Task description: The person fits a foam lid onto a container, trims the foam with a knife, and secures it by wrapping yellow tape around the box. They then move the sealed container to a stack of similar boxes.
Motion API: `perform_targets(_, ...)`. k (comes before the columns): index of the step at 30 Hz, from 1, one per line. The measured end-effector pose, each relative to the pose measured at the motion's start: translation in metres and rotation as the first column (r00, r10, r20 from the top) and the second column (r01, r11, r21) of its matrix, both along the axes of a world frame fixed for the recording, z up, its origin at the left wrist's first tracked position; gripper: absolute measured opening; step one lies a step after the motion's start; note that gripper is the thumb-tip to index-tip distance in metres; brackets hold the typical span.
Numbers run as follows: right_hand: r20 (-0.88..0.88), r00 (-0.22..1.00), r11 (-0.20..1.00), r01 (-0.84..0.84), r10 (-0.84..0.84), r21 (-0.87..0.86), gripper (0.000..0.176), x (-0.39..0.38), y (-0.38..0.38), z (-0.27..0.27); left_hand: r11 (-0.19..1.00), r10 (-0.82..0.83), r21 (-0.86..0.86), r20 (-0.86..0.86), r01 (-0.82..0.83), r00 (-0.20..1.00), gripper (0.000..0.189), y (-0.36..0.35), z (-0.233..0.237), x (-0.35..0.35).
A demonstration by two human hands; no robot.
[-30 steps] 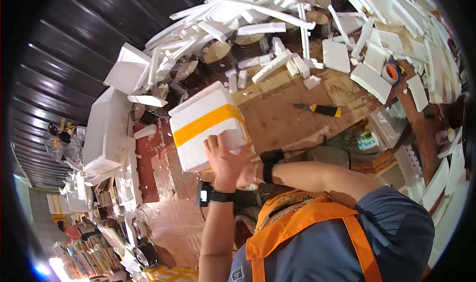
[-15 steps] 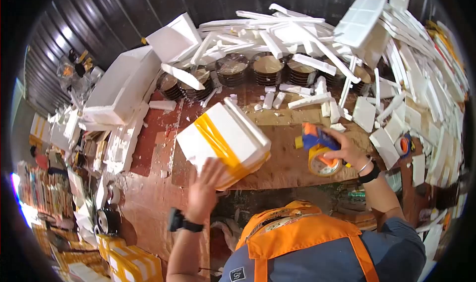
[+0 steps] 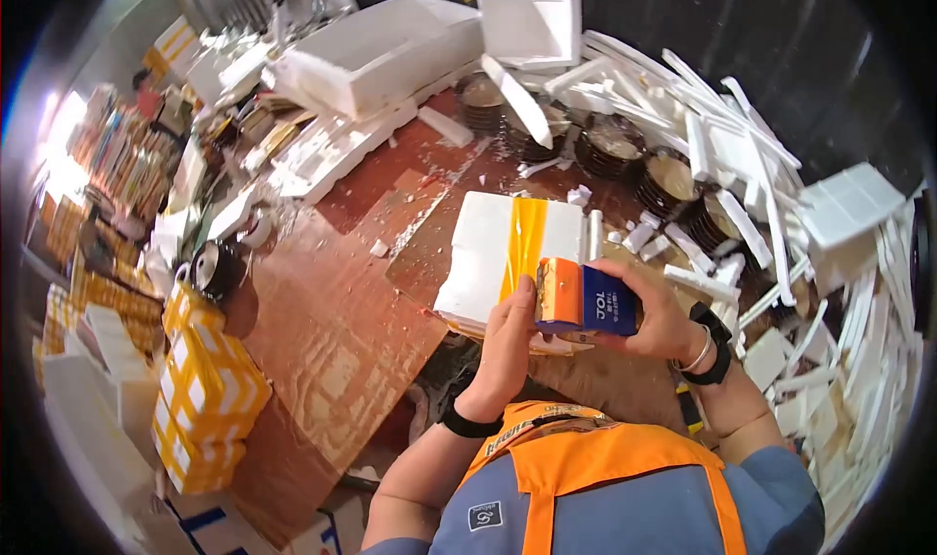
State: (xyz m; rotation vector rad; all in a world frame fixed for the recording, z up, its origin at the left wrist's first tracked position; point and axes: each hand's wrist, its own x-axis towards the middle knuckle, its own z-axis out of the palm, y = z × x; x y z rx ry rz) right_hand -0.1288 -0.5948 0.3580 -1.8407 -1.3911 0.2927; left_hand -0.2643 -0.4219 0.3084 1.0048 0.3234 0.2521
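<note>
We have the white foam box (image 3: pixel 478 257) on the bench (image 3: pixel 337 360), close to the near edge of it. The yellow band (image 3: pixel 528 228) on its top runs from the far side toward us. Above the near part of the box is the tape dispenser (image 3: pixel 590 297), and its long axis lies crosswise, from left to right. The orange end points to the left, and the blue part is at the right.

Our right hand (image 3: pixel 652 311) has its grip clenched around the blue part. Our left hand (image 3: pixel 506 345) is at the near side of the box, its fingertips beside the orange end; we cannot tell if its grip pinches something. Beyond the box, stacks of dark bowls (image 3: pixel 670 181) stand among foam pieces (image 3: pixel 691 247).
</note>
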Motion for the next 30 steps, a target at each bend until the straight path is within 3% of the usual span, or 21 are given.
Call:
perform_targets(2, 0.019, 0.999, 0.999, -0.026, 0.026, 0.040, 0.074, 0.001, 0.020, 0.002, 0.982, 0.140, 0.119, 0.047, -0.145, 0.989, 0.039, 0.011, -0.004, 0.005)
perform_targets(3, 0.069, 0.997, 0.998, -0.032, 0.028, 0.063, 0.075, 0.003, 0.031, 0.005, 0.971, 0.232, 0.046, 0.077, -0.236, 0.970, 0.030, 0.018, 0.001, 0.015)
perform_targets(5, 0.144, 0.989, 0.992, -0.047, 0.031, 0.113, 0.075, 0.008, 0.051, 0.012, 0.826, 0.203, 0.516, 0.100, -0.225, 0.974, 0.028, 0.073, -0.020, 0.023)
perform_targets(6, 0.151, 0.987, 0.992, -0.062, 0.045, 0.107, 0.075, 0.013, 0.058, 0.017, 0.765, 0.193, 0.610, 0.090, -0.207, 0.977, 0.025, 0.102, -0.025, 0.026)
perform_targets(8, 0.344, 0.939, 0.998, 0.006, 0.016, -0.063, 0.075, 0.023, 0.068, 0.025, 0.752, 0.353, 0.600, -0.019, -0.272, 0.935, 0.026, 0.153, -0.030, 0.033)
perform_targets(9, 0.390, 0.920, 0.996, 0.015, 0.019, -0.083, 0.073, 0.029, 0.073, 0.028, 0.808, 0.300, 0.552, -0.086, -0.205, 0.950, 0.032, 0.190, -0.042, 0.030)
perform_targets(11, 0.398, 0.917, 0.996, 0.002, 0.035, -0.093, 0.071, 0.040, 0.083, 0.017, 0.776, 0.299, 0.606, -0.107, -0.176, 0.948, 0.034, 0.227, -0.072, 0.026)
perform_targets(13, 0.408, 0.912, 0.986, 0.032, 0.038, -0.164, 0.068, 0.046, 0.092, 0.006, 0.753, 0.326, 0.648, -0.210, -0.118, 0.922, 0.037, 0.236, -0.098, 0.035)
perform_targets(16, 0.359, 0.933, 0.994, 0.029, 0.010, -0.102, 0.059, 0.057, 0.101, -0.011, 0.801, 0.358, 0.568, -0.207, -0.187, 0.910, 0.037, 0.236, -0.153, 0.052)
perform_targets(18, 0.364, 0.931, 0.992, 0.032, 0.014, -0.119, 0.058, 0.058, 0.101, -0.013, 0.788, 0.349, 0.612, -0.353, -0.068, 0.868, 0.039, 0.198, -0.141, 0.055)
perform_targets(19, 0.372, 0.928, 0.989, 0.045, 0.011, -0.141, 0.057, 0.056, 0.101, -0.012, 0.789, 0.350, 0.611, -0.353, -0.070, 0.868, 0.039, 0.193, -0.182, 0.059)
perform_targets(20, 0.385, 0.923, 0.986, 0.060, 0.004, -0.154, 0.056, 0.055, 0.102, -0.009, 0.736, 0.303, 0.675, -0.260, -0.052, 0.917, 0.042, 0.198, -0.248, 0.071)
perform_targets(21, 0.388, 0.922, 0.988, 0.063, -0.002, -0.144, 0.056, 0.057, 0.101, -0.008, 0.674, 0.243, 0.738, -0.171, -0.039, 0.955, 0.045, 0.204, -0.280, 0.079)
perform_targets(22, 0.353, 0.936, 0.991, 0.048, -0.002, -0.123, 0.056, 0.057, 0.098, -0.009, 0.668, 0.240, 0.743, -0.174, -0.033, 0.955, 0.045, 0.200, -0.260, 0.070)
perform_targets(23, 0.317, 0.948, 0.994, 0.028, 0.006, -0.103, 0.055, 0.058, 0.096, -0.010, 0.547, 0.288, 0.801, -0.455, 0.245, 0.843, 0.047, 0.191, -0.218, 0.053)
perform_targets(24, 0.312, 0.950, 0.995, 0.023, 0.009, -0.096, 0.055, 0.059, 0.097, -0.013, 0.427, 0.379, 0.739, -0.669, 0.521, 0.639, 0.048, 0.184, -0.180, 0.039)
perform_targets(25, 0.325, 0.946, 0.999, 0.024, -0.014, -0.026, 0.055, 0.059, 0.097, -0.018, 0.271, 0.435, 0.812, -0.583, 0.517, 0.686, 0.037, 0.184, -0.162, 0.031)
perform_targets(26, 0.331, 0.943, 0.999, 0.032, -0.042, 0.037, 0.054, 0.057, 0.092, -0.024, 0.270, 0.427, 0.802, -0.596, 0.533, 0.680, 0.037, 0.176, -0.134, 0.025)
perform_targets(28, 0.269, 0.963, 1.000, 0.027, -0.026, 0.000, 0.062, 0.058, 0.088, -0.024, 0.508, 0.465, 0.859, -0.334, 0.061, 0.820, 0.022, 0.153, -0.069, 0.017)
perform_targets(30, 0.260, 0.965, 0.999, 0.005, -0.019, 0.052, 0.062, 0.059, 0.087, -0.027, 0.133, 0.404, 0.986, 0.043, -0.106, 0.914, 0.014, 0.102, -0.032, 0.016)
